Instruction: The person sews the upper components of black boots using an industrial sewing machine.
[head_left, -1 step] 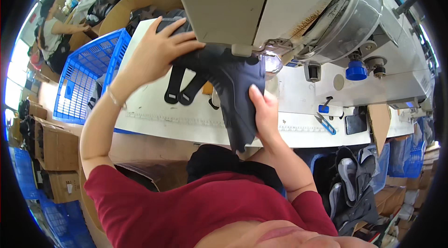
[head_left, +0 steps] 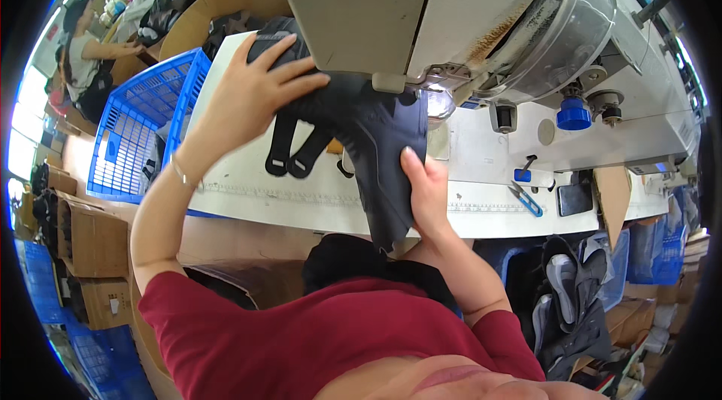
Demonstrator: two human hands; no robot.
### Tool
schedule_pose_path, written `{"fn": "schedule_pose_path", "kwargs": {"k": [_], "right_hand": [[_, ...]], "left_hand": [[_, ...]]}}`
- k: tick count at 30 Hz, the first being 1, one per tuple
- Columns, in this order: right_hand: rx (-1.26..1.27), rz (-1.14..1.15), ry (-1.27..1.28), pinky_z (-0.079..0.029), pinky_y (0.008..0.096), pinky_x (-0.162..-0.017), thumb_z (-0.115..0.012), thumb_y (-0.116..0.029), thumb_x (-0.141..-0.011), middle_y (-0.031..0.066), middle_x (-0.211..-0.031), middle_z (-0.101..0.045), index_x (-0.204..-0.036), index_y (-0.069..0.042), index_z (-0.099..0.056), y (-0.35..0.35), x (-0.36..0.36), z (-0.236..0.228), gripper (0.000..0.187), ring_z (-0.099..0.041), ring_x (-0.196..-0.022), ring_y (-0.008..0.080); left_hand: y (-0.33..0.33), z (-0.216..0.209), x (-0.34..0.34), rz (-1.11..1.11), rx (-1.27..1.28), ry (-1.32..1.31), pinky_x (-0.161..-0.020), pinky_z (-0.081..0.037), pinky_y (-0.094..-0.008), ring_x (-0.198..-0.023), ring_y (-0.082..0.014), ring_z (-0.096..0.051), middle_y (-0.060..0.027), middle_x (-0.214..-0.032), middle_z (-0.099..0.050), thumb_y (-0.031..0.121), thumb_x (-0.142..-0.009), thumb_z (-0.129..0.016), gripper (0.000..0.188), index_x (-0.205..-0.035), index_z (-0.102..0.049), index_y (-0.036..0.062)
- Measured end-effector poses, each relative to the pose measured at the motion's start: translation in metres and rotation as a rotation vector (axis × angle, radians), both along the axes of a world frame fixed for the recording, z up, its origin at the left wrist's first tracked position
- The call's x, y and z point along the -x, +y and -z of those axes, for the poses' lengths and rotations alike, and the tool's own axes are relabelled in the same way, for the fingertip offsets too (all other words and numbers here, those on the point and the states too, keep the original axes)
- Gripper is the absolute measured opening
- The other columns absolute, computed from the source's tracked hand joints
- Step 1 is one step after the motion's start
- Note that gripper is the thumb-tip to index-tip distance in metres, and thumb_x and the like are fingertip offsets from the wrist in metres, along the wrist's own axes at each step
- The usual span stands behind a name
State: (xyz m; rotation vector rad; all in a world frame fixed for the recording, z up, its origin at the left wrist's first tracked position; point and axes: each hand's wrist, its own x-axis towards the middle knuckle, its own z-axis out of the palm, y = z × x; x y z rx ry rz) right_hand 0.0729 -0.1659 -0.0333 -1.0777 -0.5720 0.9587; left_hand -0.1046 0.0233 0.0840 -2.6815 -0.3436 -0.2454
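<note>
A dark, stitched shoe upper (head_left: 374, 146) lies under the head of a sewing machine (head_left: 361, 9), its edge beside the lit needle area. My left hand (head_left: 259, 95) rests on the far left part of the upper, fingers spread. At the upper's right edge, my right hand (head_left: 429, 193) grips it with the thumb on top; the other fingers are hidden underneath. Two black straps (head_left: 280, 152) with slotted ends hang from the upper's left side onto the white table (head_left: 248, 203). The machine head hides part of the upper.
Blue-handled thread snips (head_left: 528, 200) and a dark phone (head_left: 574, 200) lie right on the table, near a piece of cardboard (head_left: 611, 200). A blue crate (head_left: 139, 129) stands left. Shoe pieces (head_left: 560, 295) fill a bin below right. Another person (head_left: 86, 61) works far left.
The upper and its straps have shifted very slightly toward me. My left hand has moved a little the same way, still spread, and my right hand keeps its grip.
</note>
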Motion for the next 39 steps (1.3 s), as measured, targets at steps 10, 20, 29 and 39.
{"fn": "schedule_pose_path", "kwargs": {"k": [10,20,29,39], "right_hand": [[-0.012,0.038,0.053,-0.03,0.0189,-0.054,-0.053,-0.016,-0.095,-0.0073,-0.069,-0.05,-0.08,0.0,-0.061,-0.026,0.015,0.014,0.023,-0.039,-0.063,0.0008],[0.036,0.024,0.034,-0.03,0.0192,-0.053,-0.054,-0.016,-0.094,-0.0073,-0.068,-0.049,-0.076,-0.001,-0.059,-0.026,0.008,0.002,0.024,-0.038,-0.06,0.0009],[0.054,-0.017,-0.005,-0.033,0.0191,-0.054,-0.054,-0.015,-0.093,-0.0061,-0.068,-0.051,-0.079,0.0,-0.062,-0.03,-0.006,-0.006,0.022,-0.041,-0.061,0.0013],[0.037,-0.024,-0.082,-0.037,0.0188,-0.056,-0.053,-0.017,-0.094,-0.0048,-0.07,-0.054,-0.077,-0.001,-0.06,-0.028,-0.004,0.002,0.024,-0.045,-0.061,0.0021]], "left_hand": [[-0.048,0.0,0.01,-0.066,-0.13,-0.105,-0.105,-0.028,-0.0568,-0.124,-0.028,-0.044,0.0041,-0.134,-0.05,-0.009,-0.069,-0.054,0.063,-0.121,-0.058,0.0267],[-0.054,0.005,0.012,-0.115,-0.094,-0.095,-0.106,-0.027,-0.0563,-0.124,-0.0285,-0.043,0.0028,-0.134,-0.05,-0.008,-0.069,-0.054,0.063,-0.122,-0.058,0.026],[-0.063,0.003,0.006,-0.158,-0.045,-0.081,-0.105,-0.026,-0.0563,-0.126,-0.0291,-0.041,0.0016,-0.134,-0.05,-0.005,-0.072,-0.055,0.057,-0.122,-0.058,0.0242],[-0.051,0.002,0.005,-0.132,-0.041,-0.111,-0.105,-0.028,-0.0543,-0.123,-0.0286,-0.044,0.0007,-0.131,-0.053,-0.003,-0.073,-0.055,0.053,-0.12,-0.06,0.0226]]}}
